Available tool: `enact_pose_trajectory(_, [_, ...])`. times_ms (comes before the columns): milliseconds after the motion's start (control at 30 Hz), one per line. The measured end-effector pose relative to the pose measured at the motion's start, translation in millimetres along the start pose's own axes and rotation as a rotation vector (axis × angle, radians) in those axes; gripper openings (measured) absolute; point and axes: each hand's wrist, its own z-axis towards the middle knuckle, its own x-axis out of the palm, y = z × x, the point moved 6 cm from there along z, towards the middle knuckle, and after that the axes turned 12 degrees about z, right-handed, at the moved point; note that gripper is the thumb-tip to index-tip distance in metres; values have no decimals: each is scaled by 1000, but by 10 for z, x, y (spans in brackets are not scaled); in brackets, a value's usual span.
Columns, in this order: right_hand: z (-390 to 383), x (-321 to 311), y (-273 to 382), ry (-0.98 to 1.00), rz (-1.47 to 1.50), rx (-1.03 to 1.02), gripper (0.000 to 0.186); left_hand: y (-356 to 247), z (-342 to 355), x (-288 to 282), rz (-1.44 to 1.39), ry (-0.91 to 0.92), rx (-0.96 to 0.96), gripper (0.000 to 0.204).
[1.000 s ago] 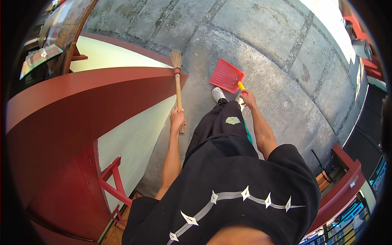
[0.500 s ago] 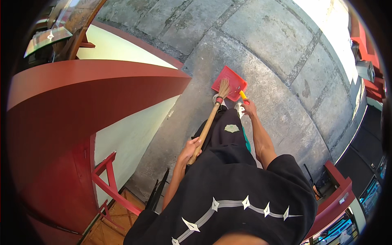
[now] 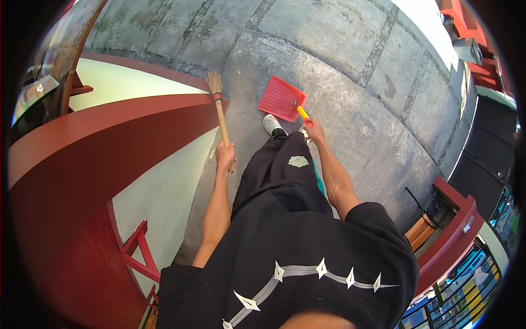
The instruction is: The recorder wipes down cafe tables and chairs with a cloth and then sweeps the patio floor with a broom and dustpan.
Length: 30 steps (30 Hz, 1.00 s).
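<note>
My left hand [image 3: 225,156] is wrapped round the wooden handle of a short broom [image 3: 221,118]. Its straw bristles point away from me, beside the corner of the red-topped wall. In my right hand [image 3: 314,131] is the yellow and red handle of a red dustpan [image 3: 281,100], whose pan lies at the concrete floor just ahead of my white shoe [image 3: 270,124]. A few small bits rest in the pan near the handle. Broom and dustpan are apart.
A low wall with a dark red top [image 3: 120,118] runs along my left, with a red bracket [image 3: 139,249] below it. Grey concrete slabs [image 3: 329,33] stretch ahead and to the right. A red ledge [image 3: 457,230] stands at the lower right, and a grey bin [image 3: 467,50] farther off.
The broom has swung from over the dustpan to the left, out beside the wall, as my left hand moved forward. My right hand still holds the dustpan, which sits slightly left in view.
</note>
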Motion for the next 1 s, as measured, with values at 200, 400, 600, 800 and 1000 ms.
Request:
enact_pose_trajectory(200, [123, 36, -124, -5, -96, -25, 41, 183, -689, 374, 187, 166, 25, 33])
enact_pose_trajectory(400, [250, 24, -62, 0, -151, -49, 37, 290, -1148, 318, -74, 496, -64, 37])
enact_pose_trajectory(600, [-128, -151, -111, -72, -2, -80, 34, 155, -1430, 129, -269, 574, -9, 37])
enact_pose_trajectory(800, [-634, -509, -1099, -219, 238, 5, 32, -342, -1447, -89, -62, 510, 247, 38])
enact_pose_trajectory(1000, [-1656, -766, -1862, -388, 534, -12, 29, -790, -1579, -24, 111, 488, 499, 14])
